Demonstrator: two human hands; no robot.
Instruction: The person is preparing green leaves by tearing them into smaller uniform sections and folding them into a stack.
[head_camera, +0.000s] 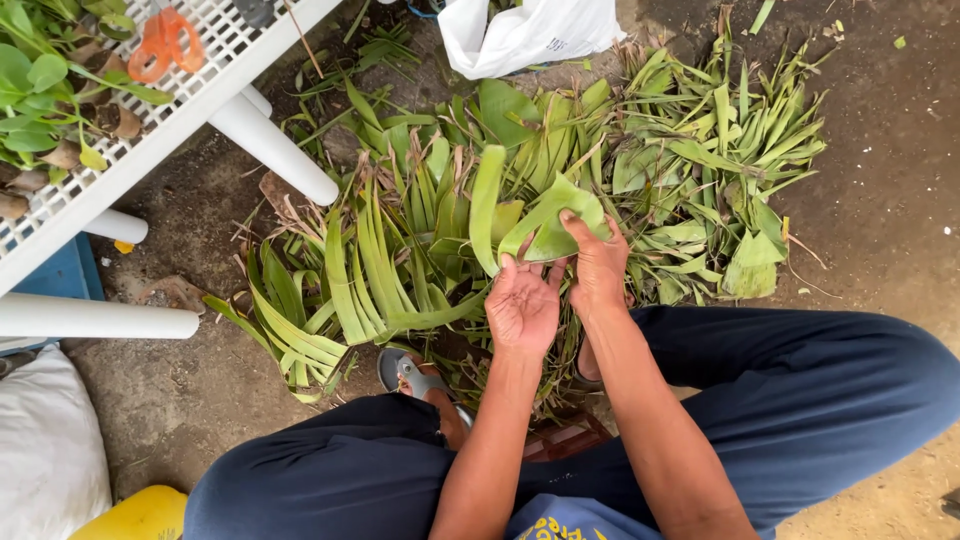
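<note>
The broad green leaf (548, 222) was folded over on itself — held above a heap of cut leaves (700, 150), its long strap end (487, 205) curving upward.

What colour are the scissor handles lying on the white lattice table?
Orange. The scissors lie on the white table, top left of the head view.

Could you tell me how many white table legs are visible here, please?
3. One leg slants under the white lattice table near the leaf pile; a second is a short stub further left; a third lies lowest. Others may be out of view.
</note>
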